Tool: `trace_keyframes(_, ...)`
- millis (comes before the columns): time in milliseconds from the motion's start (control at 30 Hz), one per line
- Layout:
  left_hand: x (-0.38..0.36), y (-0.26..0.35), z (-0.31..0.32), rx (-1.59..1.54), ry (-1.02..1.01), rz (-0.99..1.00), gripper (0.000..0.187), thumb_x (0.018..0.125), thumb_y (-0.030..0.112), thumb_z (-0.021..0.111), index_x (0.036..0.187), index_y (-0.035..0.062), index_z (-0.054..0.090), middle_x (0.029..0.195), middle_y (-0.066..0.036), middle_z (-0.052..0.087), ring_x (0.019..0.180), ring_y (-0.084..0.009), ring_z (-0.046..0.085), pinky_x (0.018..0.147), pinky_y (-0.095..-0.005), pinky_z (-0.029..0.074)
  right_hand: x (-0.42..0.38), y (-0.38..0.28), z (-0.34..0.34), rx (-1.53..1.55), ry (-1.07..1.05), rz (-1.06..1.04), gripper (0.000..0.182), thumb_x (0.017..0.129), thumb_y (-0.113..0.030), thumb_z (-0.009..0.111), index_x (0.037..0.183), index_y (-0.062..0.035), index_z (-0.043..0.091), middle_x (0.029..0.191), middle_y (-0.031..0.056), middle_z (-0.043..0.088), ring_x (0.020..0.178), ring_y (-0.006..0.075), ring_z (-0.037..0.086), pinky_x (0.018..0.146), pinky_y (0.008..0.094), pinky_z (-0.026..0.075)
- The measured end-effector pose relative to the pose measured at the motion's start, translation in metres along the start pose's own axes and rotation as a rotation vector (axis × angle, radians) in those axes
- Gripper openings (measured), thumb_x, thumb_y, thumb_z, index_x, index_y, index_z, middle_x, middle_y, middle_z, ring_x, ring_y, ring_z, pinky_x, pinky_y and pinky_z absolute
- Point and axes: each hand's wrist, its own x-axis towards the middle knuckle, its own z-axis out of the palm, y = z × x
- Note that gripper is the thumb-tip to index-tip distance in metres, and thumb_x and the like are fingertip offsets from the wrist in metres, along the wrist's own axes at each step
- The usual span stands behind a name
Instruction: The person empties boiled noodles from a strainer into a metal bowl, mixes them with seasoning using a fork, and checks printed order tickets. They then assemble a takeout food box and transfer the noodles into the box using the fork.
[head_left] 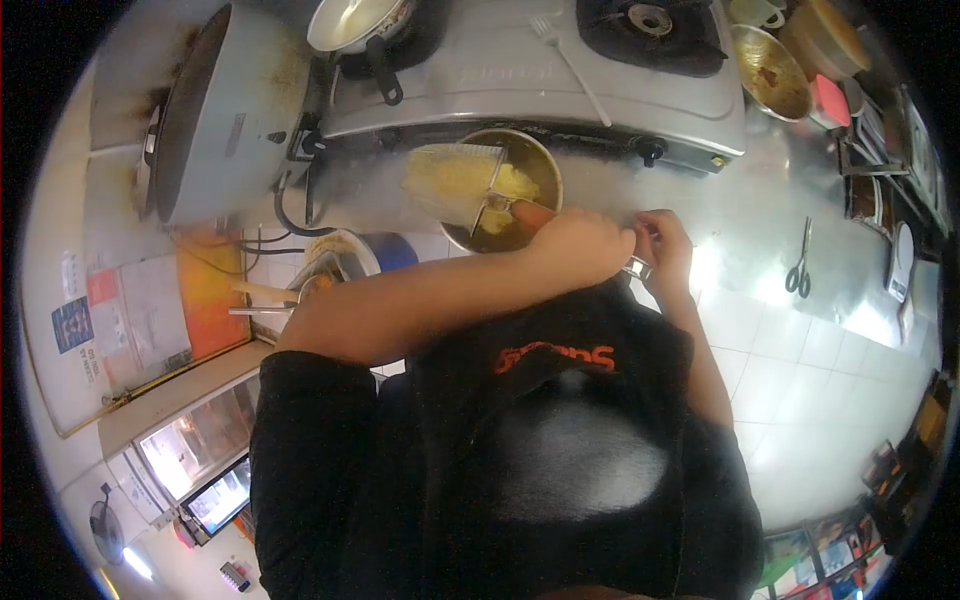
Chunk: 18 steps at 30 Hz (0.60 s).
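A metal bowl (550, 165) sits before the stove with yellow food in it. Tilted over its left side is a mesh-like metal basket (445, 185) with a yellow mass showing through. My left hand (585, 243) is just right of the bowl, its fingers curled round something mostly hidden, perhaps a handle. Close beside it, my right hand (665, 245) has bent fingers pinched together. A small shiny metal piece (637, 267) shows between the two hands; I cannot tell what it belongs to.
Behind the bowl stands a gas stove (460, 90) bearing a fork (570, 70) and a white pan (350, 22). A large pot (235, 120) is at left, above a blue-sided container (395, 252). Scissors (798, 270) lie at right, below another bowl (770, 75). Haze blurs the middle.
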Motion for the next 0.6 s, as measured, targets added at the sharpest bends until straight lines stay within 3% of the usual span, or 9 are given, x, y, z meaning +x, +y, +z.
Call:
trace_keyframes(167,0.006,-0.003,0.012,-0.055,-0.036,-0.061,0.012,0.077,0.020,0.054,0.070,0.0099,0.054,0.062,-0.007,0.060,0.056,-0.0238,0.063,0.049,-0.0386,0.047,-0.002,0.008,-0.001,0.019,-0.007,0.005,0.012,0.087,-0.006,0.058,0.096,0.0002,0.060,0.089,0.0136,0.062,0.075,0.0236,0.061,0.067,0.0307,0.049)
trace_keyframes(233,0.009,-0.005,0.019,0.039,-0.058,-0.072,0.011,0.077,0.019,0.055,0.071,0.0096,0.055,0.063,-0.007,0.061,0.057,-0.0242,0.064,0.049,-0.0385,0.047,-0.005,0.010,0.002,0.397,0.016,0.375,0.019,0.093,-0.015,0.051,0.098,0.0007,0.060,0.089,0.0099,0.063,0.075,0.0170,0.059,0.069,0.0282,0.047)
trace_keyframes(333,0.009,-0.004,0.017,0.152,-0.095,-0.053,0.011,0.077,0.018,0.055,0.072,0.0088,0.056,0.065,-0.009,0.062,0.059,-0.0247,0.064,0.049,-0.0379,0.047,0.003,0.000,0.000,0.375,0.031,0.220,0.033,0.097,-0.026,0.042,0.102,0.0004,0.060,0.089,0.0064,0.061,0.079,0.0133,0.056,0.072,0.0275,0.044)
trace_keyframes(600,0.006,-0.001,0.038,0.131,-0.132,-0.079,0.012,0.076,0.018,0.055,0.077,0.0070,0.060,0.068,-0.010,0.063,0.060,-0.0257,0.064,0.050,-0.0375,0.047,0.012,-0.005,0.009,0.442,0.027,0.201,0.031,0.096,-0.024,0.043,0.101,0.0008,0.060,0.089,0.0066,0.062,0.079,0.0137,0.056,0.073,0.0271,0.042)
